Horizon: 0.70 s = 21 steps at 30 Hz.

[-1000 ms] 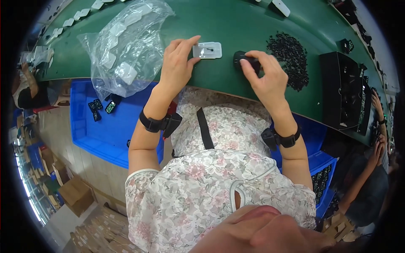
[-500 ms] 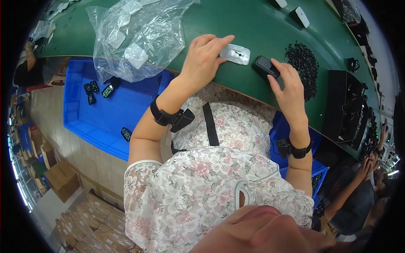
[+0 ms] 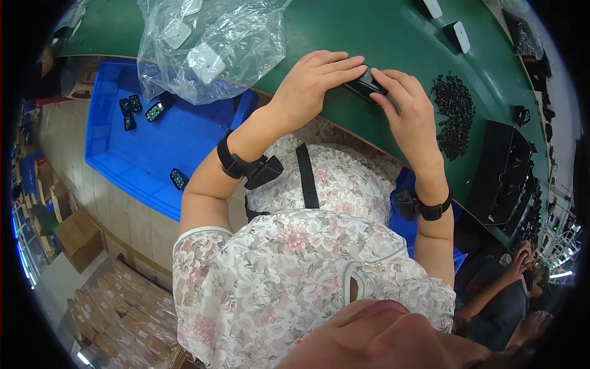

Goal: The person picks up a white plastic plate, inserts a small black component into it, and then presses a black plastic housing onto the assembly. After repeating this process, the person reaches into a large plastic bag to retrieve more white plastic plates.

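A small black part [image 3: 366, 84] is now gripped by both hands, left [image 3: 313, 83] and right [image 3: 409, 111], brought together at the desk [image 3: 369, 31] edge; earlier they were held apart.

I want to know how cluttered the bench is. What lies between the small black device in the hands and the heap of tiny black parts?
In the head view, only the right hand and bare green table separate the black device from the heap.

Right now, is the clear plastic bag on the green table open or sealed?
Cannot tell. The clear plastic bag lies crumpled on the green table with white pieces inside; its mouth is not visible.
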### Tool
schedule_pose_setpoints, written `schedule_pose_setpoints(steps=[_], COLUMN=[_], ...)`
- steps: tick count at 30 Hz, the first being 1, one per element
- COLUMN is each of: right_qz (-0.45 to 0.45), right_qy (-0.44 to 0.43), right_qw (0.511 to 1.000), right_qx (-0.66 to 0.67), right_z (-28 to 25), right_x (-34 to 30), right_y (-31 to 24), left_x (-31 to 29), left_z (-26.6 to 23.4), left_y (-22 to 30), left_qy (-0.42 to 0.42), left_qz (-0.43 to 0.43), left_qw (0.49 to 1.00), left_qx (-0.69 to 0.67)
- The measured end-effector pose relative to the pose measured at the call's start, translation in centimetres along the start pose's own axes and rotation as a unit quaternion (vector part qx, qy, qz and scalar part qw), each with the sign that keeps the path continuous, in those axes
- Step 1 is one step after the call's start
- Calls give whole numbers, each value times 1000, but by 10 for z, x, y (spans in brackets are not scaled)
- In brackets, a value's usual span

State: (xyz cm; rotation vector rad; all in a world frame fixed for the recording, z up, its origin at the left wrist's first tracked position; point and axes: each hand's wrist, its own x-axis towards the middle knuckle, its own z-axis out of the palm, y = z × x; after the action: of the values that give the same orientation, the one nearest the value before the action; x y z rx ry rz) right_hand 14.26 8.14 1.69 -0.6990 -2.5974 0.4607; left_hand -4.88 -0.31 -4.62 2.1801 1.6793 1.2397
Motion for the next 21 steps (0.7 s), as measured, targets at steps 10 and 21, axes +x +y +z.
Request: schedule_pose_setpoints(steps=[10,21], right_qz=[-17,220], right_qy=[24,80], right_qw=[998,818], right_qx=[-58,525], right_z=[3,-6], right_x=[-6,-12], right_y=[2,35], left_x=[4,47], left_z=[-6,31], left_y=[10,37], left_qy=[-38,18], left_qz=[44,-211], left_qw=[990,961], left_qx=[128,-178])
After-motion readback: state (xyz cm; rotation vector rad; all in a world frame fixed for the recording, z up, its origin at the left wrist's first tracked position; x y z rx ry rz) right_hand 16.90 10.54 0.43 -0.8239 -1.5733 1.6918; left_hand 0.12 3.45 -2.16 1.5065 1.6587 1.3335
